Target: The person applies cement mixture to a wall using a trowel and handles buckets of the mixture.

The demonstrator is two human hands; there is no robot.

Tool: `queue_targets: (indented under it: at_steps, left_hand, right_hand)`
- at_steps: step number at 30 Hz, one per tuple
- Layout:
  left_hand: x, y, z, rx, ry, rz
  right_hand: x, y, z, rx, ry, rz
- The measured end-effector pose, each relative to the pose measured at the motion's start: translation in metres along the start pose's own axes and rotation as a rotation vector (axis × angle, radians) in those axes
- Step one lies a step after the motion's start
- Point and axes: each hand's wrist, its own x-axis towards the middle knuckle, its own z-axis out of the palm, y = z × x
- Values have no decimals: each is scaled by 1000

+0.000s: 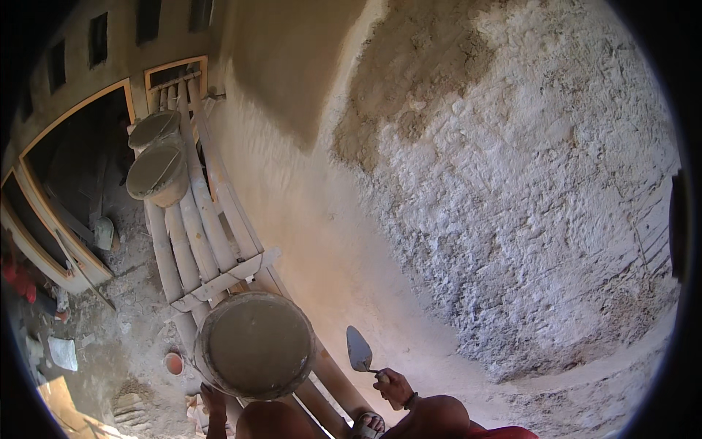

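My right hand (395,388) is closed around the handle of a pointed trowel (358,348), whose blade is raised in front of the wall. A large round tub (314,351) stands on the plank walkway just ahead of me, filled nearly to the rim with smooth, wet grey mortar (257,344). Beside the tub's near left edge is my left hand (213,402). Its fingers are mostly hidden, so I cannot tell whether it grips the tub or the walkway. My bent knees show at the lower edge, with a sandalled foot (369,422) on the poles.
The walkway of long poles (191,227) is tied by a crosspiece (223,280). Farther along stand two more mortar buckets (175,192). A rough, partly plastered wall (512,197) rises on the right. Well below on the left are the ground, a small orange pot (173,364) and a person in red (20,279).
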Motion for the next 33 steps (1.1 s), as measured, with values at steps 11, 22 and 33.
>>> queue_targets:
  at_steps: [11,22,33]
  left_hand:
    - [-16,-5,24,-83,202,152]
    - [-14,1,25,-9,205,56]
    - [-53,43,-16,-122,199,292]
  right_hand:
    - [-29,31,5,-82,79,34]
    - [-41,33,0,-222,133,-14]
    - [-65,8,-3,-262,151,150]
